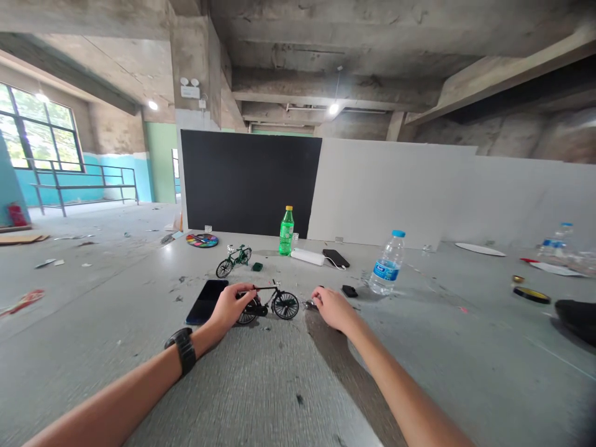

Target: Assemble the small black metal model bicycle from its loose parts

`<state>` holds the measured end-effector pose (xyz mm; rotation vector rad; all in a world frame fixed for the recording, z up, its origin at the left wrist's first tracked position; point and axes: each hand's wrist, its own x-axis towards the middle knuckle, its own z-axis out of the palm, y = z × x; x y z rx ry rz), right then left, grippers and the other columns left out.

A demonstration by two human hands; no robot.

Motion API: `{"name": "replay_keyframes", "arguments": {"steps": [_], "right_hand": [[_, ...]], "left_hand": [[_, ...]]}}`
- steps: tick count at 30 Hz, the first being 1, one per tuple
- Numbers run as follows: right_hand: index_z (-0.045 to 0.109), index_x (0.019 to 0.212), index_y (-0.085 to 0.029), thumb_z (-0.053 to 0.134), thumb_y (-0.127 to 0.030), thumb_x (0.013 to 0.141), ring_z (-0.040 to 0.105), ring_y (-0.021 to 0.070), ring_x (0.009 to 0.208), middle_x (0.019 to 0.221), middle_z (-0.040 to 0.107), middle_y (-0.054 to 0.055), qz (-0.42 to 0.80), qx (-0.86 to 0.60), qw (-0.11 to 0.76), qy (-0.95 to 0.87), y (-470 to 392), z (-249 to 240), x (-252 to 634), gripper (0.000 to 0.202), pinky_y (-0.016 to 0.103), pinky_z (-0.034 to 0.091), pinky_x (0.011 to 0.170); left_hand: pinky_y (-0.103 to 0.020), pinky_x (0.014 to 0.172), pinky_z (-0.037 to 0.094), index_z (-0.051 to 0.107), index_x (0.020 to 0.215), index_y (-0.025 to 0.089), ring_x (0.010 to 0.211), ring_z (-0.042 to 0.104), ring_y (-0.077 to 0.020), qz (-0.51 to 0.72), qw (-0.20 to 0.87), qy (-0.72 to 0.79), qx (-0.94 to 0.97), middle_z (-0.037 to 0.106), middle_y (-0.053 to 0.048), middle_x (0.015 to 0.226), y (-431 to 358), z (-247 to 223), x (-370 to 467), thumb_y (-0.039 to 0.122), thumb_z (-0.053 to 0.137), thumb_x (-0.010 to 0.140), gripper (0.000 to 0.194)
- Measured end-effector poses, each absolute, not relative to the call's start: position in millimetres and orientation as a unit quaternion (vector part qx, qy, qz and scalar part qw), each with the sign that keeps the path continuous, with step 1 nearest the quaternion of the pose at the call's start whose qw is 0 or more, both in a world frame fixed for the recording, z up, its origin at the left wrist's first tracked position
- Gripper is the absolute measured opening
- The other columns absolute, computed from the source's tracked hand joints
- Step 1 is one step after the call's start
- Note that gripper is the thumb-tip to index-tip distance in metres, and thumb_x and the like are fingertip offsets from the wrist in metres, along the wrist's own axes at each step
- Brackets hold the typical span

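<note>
A black model bicycle [274,303] stands upright on the grey surface, front wheel to the right. My left hand [231,304], a black watch [182,349] on its wrist, closes its fingers on the bicycle's rear end near the saddle. To the right of the front wheel, my right hand [331,305] is down at the surface with fingers pinched together. A small, thin metallic-looking bit [309,304] shows at those fingertips, too small to name. Behind the left hand lies a dark smartphone [207,301]. Farther back stands a green model bicycle [234,261] beside a small green block [257,267].
A green bottle [287,231], a white power bank [307,256] cabled to a black phone [336,258], and a water bottle [386,264] stand beyond my hands. A small black piece [349,291] lies near my right hand. A colour palette [202,240] and tape roll [531,295] lie farther off.
</note>
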<state>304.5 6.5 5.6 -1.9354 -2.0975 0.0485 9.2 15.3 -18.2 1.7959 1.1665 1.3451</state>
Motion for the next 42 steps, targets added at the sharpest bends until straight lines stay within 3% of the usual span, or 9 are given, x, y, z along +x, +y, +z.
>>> {"name": "replay_keyframes", "arguments": {"steps": [13,21,26,33,37,42], "right_hand": [[0.069,0.103,-0.021,0.053,-0.02,0.097,0.068,0.0211,0.103,0.11,0.075,0.007,0.018,-0.662,0.173,-0.729,0,13,300,0.017,0.028,0.043,0.085],[0.069,0.118,-0.022,0.051,-0.018,0.097,0.064,0.0232,0.119,0.127,0.071,0.008,0.035,-0.612,0.164,-0.773,-5,16,291,0.027,0.035,0.043,0.102],[0.071,0.117,-0.025,0.049,-0.019,0.098,0.063,0.0219,0.12,0.13,0.07,0.006,0.02,-0.624,0.151,-0.766,-5,20,295,0.029,0.035,0.042,0.103],[0.071,0.114,-0.027,0.049,-0.024,0.1,0.062,0.0266,0.117,0.122,0.073,0.006,-0.034,-0.669,0.143,-0.729,-7,34,313,0.027,0.047,0.036,0.105],[0.074,0.111,-0.027,0.053,-0.023,0.098,0.062,0.0264,0.116,0.123,0.072,0.006,-0.042,-0.677,0.133,-0.722,-9,40,325,0.025,0.042,0.04,0.098],[0.075,0.107,-0.025,0.062,-0.027,0.094,0.067,0.0229,0.1,0.106,0.077,0.005,-0.013,-0.684,0.133,-0.717,-8,45,342,0.018,0.032,0.045,0.084]], "left_hand": [[-0.036,0.085,0.051,0.077,0.084,0.018,0.088,0.07,-0.0268,0.504,0.294,0.441,0.682,0.078,-0.008,0.09,17,-21,10,0.045,0.061,0.082,0.032],[-0.037,0.083,0.052,0.076,0.082,0.018,0.086,0.071,-0.0264,0.516,0.277,0.447,0.676,0.078,-0.009,0.088,13,-15,6,0.045,0.062,0.082,0.031],[-0.035,0.087,0.051,0.076,0.085,0.018,0.09,0.07,-0.0245,0.55,0.26,0.458,0.648,0.078,-0.009,0.092,12,-14,2,0.044,0.062,0.082,0.029],[-0.035,0.087,0.05,0.075,0.086,0.018,0.093,0.07,-0.0251,0.556,0.257,0.468,0.637,0.078,-0.008,0.094,12,-15,-2,0.043,0.061,0.083,0.029],[-0.035,0.087,0.049,0.075,0.085,0.018,0.092,0.071,-0.0247,0.55,0.251,0.473,0.641,0.078,-0.008,0.093,11,-14,-2,0.043,0.061,0.084,0.029],[-0.036,0.089,0.049,0.075,0.084,0.018,0.094,0.07,-0.0256,0.546,0.248,0.475,0.644,0.078,-0.008,0.095,12,-14,-2,0.043,0.061,0.082,0.029]]}}
